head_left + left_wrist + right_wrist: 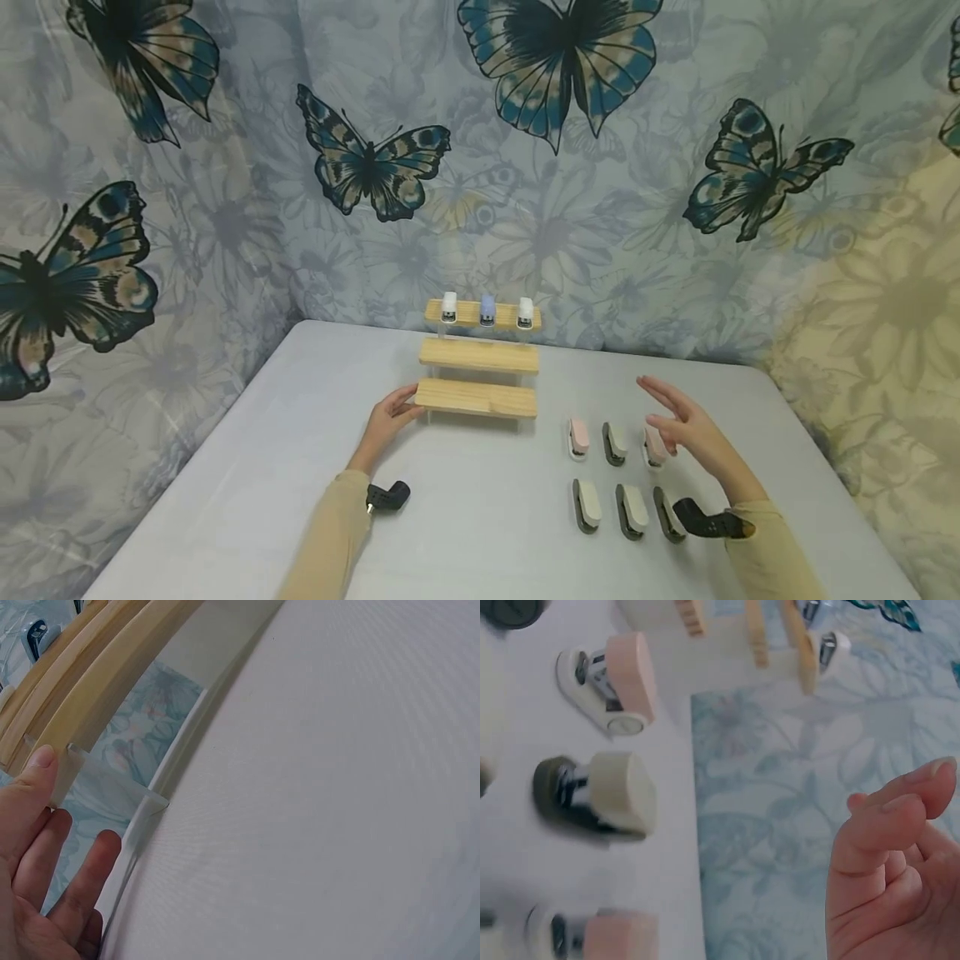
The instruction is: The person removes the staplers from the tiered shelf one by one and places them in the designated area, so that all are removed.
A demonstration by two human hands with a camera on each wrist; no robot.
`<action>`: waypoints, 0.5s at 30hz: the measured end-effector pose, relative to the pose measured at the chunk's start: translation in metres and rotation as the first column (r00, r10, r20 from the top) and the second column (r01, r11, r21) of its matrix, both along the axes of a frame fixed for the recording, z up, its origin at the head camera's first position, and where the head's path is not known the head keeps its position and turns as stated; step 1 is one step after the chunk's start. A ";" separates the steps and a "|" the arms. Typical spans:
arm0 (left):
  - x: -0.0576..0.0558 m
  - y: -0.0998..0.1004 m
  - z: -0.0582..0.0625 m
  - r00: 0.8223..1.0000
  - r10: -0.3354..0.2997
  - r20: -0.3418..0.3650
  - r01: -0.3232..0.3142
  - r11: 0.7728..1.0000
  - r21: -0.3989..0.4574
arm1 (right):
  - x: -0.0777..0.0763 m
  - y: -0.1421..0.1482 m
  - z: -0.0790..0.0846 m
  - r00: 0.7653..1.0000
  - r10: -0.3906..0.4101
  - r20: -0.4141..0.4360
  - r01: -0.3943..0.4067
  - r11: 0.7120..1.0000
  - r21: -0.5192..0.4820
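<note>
At the left end of a three-tier wooden shelf stand [480, 398], my left hand [390, 421] grips the lowest board. The left wrist view shows the thumb of that hand [41, 862] on the board's end [79, 724], with other fingers below it. My right hand [690, 429] holds nothing and hovers over the right-hand group of small staplers, fingers loosely extended. It partly overlaps a pink stapler [654, 448] in the head view. Left of that lie a grey-green stapler [616, 442] and another pink stapler [578, 437].
Closer in, a front row holds a stapler [588, 504], a second stapler [633, 510] and a third stapler [669, 515]. On the top tier stand a white stapler [449, 307], a blue stapler [487, 309] and another white stapler [525, 312]. A butterfly-print cloth [547, 225] hangs behind the white table [465, 525].
</note>
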State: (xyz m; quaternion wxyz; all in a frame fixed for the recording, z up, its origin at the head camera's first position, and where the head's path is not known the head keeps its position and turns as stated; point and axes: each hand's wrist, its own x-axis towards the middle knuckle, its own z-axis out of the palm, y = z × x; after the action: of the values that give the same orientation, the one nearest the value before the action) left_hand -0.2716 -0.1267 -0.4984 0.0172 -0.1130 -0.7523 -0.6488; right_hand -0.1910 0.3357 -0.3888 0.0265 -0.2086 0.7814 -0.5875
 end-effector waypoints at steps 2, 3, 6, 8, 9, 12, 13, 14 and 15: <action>-0.002 0.001 -0.004 1.000 0.010 -0.010 -0.010 1.000 0.008 | -0.016 -0.008 0.004 1.000 0.004 0.026 -0.004 1.000 0.008; -0.005 0.001 -0.007 1.000 0.019 -0.016 -0.019 1.000 0.010 | -0.025 -0.013 0.006 0.999 0.001 0.035 -0.001 1.000 0.007; -0.005 -0.002 -0.006 0.999 0.025 -0.027 -0.025 1.000 0.005 | -0.050 -0.029 0.010 0.999 0.000 0.052 0.001 1.000 -0.020; -0.005 -0.003 -0.008 0.999 0.040 -0.025 -0.040 0.999 0.001 | -0.064 -0.041 0.014 0.997 -0.012 0.073 0.014 1.000 -0.023; -0.004 -0.003 -0.008 0.999 0.046 -0.025 -0.046 0.999 -0.003 | -0.071 -0.047 0.016 0.996 -0.019 0.088 0.020 1.000 -0.021; -0.003 -0.002 -0.009 0.998 0.048 -0.026 -0.049 0.999 -0.011 | -0.088 -0.063 0.023 0.990 -0.052 0.132 0.052 0.999 0.002; -0.003 -0.002 -0.009 0.999 0.044 -0.027 -0.044 0.999 -0.015 | -0.094 -0.068 0.024 0.988 -0.066 0.142 0.066 0.998 0.009; -0.003 -0.001 -0.009 0.999 0.038 -0.027 -0.038 0.999 -0.017 | -0.099 -0.072 0.025 0.986 -0.076 0.147 0.076 0.997 0.005; -0.003 0.000 -0.009 0.999 0.033 -0.029 -0.034 0.999 -0.022 | -0.104 -0.077 0.026 0.985 -0.085 0.147 0.086 0.996 -0.002</action>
State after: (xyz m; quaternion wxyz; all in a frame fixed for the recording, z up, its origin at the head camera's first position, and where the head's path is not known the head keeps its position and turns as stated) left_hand -0.2750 -0.1267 -0.5077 0.0378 -0.1099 -0.7610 -0.6382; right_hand -0.2951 0.2584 -0.3628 0.0580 -0.1310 0.7831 -0.6052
